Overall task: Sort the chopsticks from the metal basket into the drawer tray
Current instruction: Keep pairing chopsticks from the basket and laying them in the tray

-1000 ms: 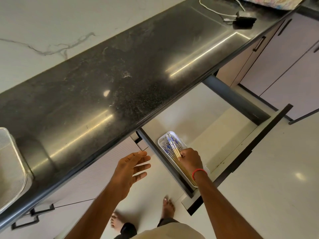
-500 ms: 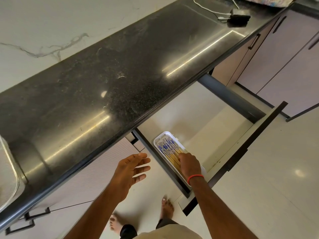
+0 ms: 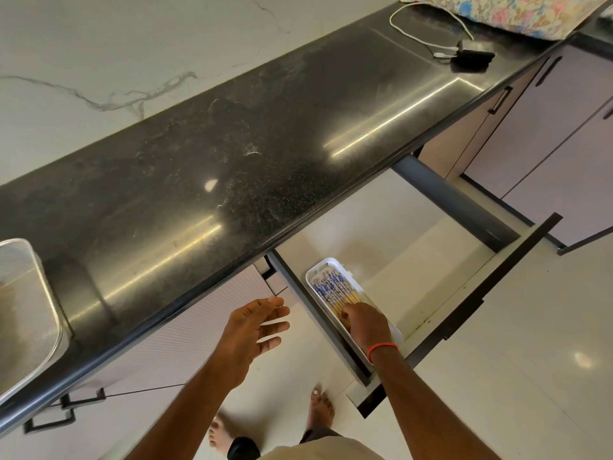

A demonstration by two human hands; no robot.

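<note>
A white tray (image 3: 314,271) lies at the left end of the open drawer (image 3: 441,303), under the counter edge. Several chopsticks (image 3: 331,287) with blue-patterned tops and yellow shafts lie side by side in it. My right hand (image 3: 366,322), with a red band on the wrist, rests over the near half of the tray, fingers curled down onto the chopsticks' lower ends. My left hand (image 3: 253,325) hovers open in front of the cabinet, left of the drawer, holding nothing. The metal mesh basket (image 3: 36,293) stands on the counter at the far left, partly out of view.
The black stone countertop (image 3: 265,134) overhangs the drawer. At its far right lie a white cable (image 3: 428,39), a black device (image 3: 472,58) and a floral cloth (image 3: 517,11). Pale cabinet doors (image 3: 564,161) stand to the right. My bare feet (image 3: 321,410) are on the pale floor below.
My right hand has slid a little down the tray, so more of the chopsticks' blue tops show. The view shifted, bringing the basket back in at the left. My left hand stays open.
</note>
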